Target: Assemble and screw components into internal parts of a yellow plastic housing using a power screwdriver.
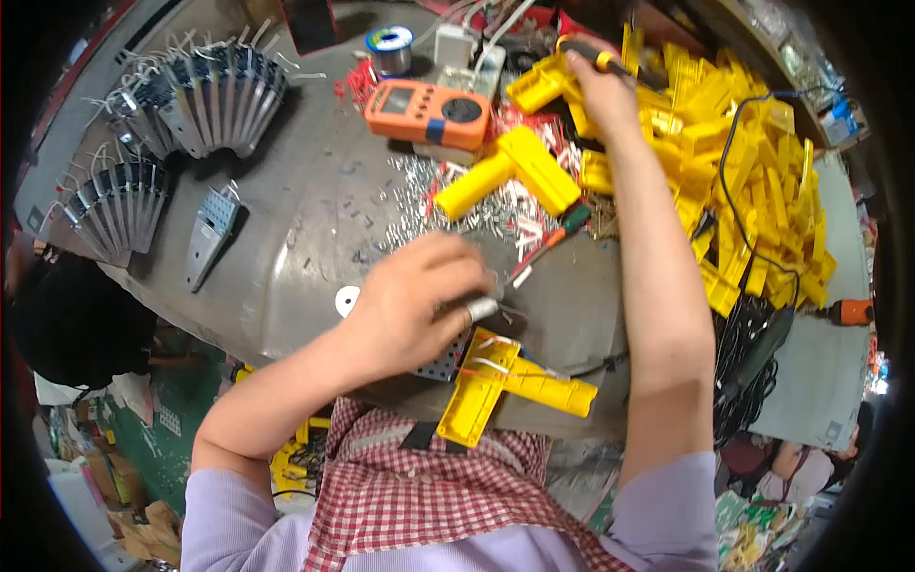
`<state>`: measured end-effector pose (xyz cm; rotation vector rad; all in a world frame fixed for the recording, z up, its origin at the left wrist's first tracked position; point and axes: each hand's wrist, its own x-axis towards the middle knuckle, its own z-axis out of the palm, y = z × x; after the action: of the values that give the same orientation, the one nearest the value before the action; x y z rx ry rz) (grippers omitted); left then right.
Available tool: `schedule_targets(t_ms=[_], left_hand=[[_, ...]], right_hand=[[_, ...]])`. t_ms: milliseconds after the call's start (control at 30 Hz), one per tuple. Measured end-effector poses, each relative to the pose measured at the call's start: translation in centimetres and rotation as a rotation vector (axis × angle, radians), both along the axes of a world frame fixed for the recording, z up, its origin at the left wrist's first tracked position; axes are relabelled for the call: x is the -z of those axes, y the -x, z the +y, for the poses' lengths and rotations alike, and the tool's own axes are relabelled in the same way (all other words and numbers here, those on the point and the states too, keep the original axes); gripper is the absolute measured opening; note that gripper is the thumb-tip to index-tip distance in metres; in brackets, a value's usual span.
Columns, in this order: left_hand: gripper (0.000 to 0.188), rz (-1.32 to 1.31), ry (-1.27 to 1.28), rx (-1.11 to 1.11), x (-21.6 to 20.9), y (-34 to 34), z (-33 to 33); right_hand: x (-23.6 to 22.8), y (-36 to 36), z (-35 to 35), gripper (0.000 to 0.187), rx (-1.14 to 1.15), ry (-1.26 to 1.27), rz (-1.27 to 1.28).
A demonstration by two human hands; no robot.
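My left hand point(419, 300) is above the near part of the table, its fingers curled together. Something white point(481, 308) shows at its thumb; whatever the fingers hold is unclear. Just below it lies an open yellow plastic housing half point(486, 381) with wires inside, beside a perforated metal plate point(440, 366). My right hand point(605, 91) reaches to the far right and closes around a black-and-yellow handled tool point(596, 55), whose exact kind is hard to make out. A yellow T-shaped housing point(515, 172) rests mid-table, near a green-handled screwdriver point(562, 232).
Yellow housings point(753, 181) are heaped at the right, with a black cable across them. An orange multimeter point(429, 112) and a solder spool point(390, 50) stand at the back. Grey metal-plate assemblies point(205, 100) fan out at the left. Loose screws point(424, 195) lie mid-table. Another person's dark-haired head point(81, 319) is at the left.
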<state>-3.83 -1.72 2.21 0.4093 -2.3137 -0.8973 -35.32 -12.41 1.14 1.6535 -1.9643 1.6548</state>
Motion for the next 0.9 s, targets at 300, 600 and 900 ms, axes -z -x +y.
schedule_targets(t_ms=[300, 600, 900], left_hand=[[0.016, -0.032, -0.297, 0.128, -0.1, 0.1, -0.1], [0.016, -0.069, -0.178, 0.09, -0.4, -0.4, 0.9], [0.018, -0.072, -0.124, 0.074, 0.0, 0.0, 1.0]], right_hand=[[-3.9, -5.4, 16.0, 0.019, -0.22, 0.14, -0.76], [-2.4, -7.5, 18.4, 0.021, -0.351, -0.2, -0.961], [-2.3, -7.2, 17.8, 0.021, -0.318, -0.208, -0.974]])
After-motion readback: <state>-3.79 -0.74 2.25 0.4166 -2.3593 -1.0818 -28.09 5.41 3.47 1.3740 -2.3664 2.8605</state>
